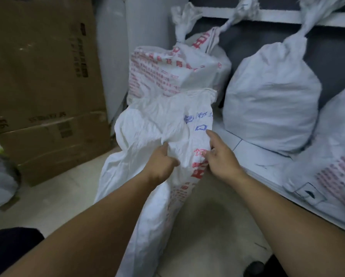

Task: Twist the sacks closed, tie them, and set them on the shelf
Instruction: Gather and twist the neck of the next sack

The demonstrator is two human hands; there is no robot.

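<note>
Stacked brown cardboard boxes [43,86] at left, black printed labels on their sides, white upright panel [115,47] just beside them, pale floor [207,226] below

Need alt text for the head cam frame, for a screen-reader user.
A person's left hand and right hand grip the crumpled open top of an untied white sack printed in red and blue. Tied sacks sit on the shelf behind it, and cardboard boxes are stacked to the left.
</note>
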